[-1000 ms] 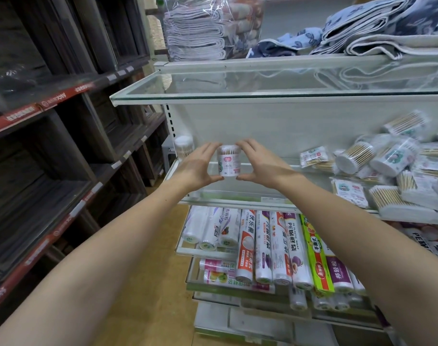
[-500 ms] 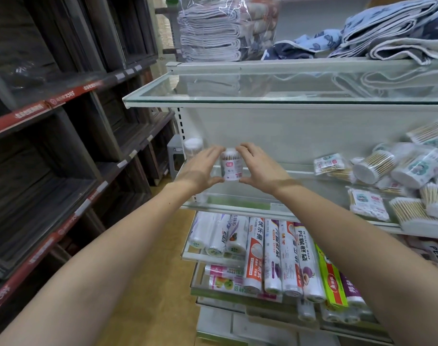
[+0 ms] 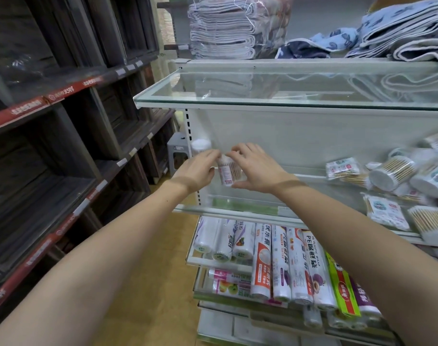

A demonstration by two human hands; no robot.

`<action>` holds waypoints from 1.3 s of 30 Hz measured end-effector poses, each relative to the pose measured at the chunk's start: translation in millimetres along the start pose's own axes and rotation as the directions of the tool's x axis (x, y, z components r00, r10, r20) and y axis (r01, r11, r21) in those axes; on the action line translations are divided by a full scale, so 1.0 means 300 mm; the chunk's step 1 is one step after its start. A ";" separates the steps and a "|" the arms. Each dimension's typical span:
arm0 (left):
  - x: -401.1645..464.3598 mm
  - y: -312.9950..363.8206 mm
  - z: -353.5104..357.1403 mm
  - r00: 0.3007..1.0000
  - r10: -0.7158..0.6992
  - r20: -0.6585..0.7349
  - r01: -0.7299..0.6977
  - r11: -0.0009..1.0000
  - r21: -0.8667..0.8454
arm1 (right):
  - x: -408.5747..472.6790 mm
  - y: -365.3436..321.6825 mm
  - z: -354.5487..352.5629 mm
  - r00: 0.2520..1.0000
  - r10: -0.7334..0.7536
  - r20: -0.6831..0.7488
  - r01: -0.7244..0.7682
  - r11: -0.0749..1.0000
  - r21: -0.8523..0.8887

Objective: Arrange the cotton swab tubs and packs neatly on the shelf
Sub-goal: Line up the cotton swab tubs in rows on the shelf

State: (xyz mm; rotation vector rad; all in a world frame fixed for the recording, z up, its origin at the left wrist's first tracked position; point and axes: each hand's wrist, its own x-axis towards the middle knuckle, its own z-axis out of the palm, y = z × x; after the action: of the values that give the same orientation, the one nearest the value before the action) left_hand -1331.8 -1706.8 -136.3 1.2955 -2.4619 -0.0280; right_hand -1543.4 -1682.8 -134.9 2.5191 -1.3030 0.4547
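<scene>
Cotton swab stock sits on one glass shelf [image 3: 237, 208] of a white metal rack, the middle tier in view; its front edge runs from the left post down toward the right. Above it another glass shelf [image 3: 287, 96] juts forward with a bare top, and folded towels [image 3: 225, 28] are stacked on the tier over that. Below, rolls of plastic wrap [image 3: 282, 265] lie side by side in wire trays. Dark wooden shelving [image 3: 63, 146] with red price strips lines the left side, with a strip of tan floor between it and the rack.

The left half of the swab shelf is open glass back to the white rear panel. The right half holds a loose heap of swab tubs and packs [image 3: 400, 186], several tubs lying on their sides and flat packs near the front edge.

One tub [image 3: 200, 146] stands upright at the far left rear corner, just beside the perforated post. Just right of it, the left hand [image 3: 198, 171] and right hand [image 3: 257, 168] grasp a small labelled cotton swab tub [image 3: 228, 171] between them, fingers curled over its top and thumbs near its base. It is upright; whether its base touches the glass cannot be told.
</scene>
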 end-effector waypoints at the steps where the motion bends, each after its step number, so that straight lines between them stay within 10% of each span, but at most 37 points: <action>1: -0.001 -0.009 -0.001 1.000 0.009 -0.009 -0.009 1.000 0.004 | -0.001 0.007 -0.001 1.000 0.008 0.005 -0.008 1.000 0.010; 13: -0.022 -0.010 0.000 1.000 0.024 0.015 -0.024 0.999 0.045 | -0.032 0.026 -0.004 0.991 0.133 0.016 -0.133 0.956 0.262; 27: -0.015 0.062 0.012 0.973 0.184 -0.137 -0.170 0.979 0.110 | -0.031 0.024 -0.009 0.986 0.166 0.006 -0.165 0.974 0.153; 39: 0.009 -0.003 0.002 0.999 0.040 -0.003 -0.039 0.989 0.139 | 0.068 0.027 0.069 0.987 0.150 -0.055 -0.140 0.979 0.149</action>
State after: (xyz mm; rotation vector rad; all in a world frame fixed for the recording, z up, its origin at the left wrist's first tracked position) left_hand -1332.8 -1709.6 -136.2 1.2999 -2.5225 0.1602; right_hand -1535.7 -1710.0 -145.1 2.5091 -1.4845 0.6812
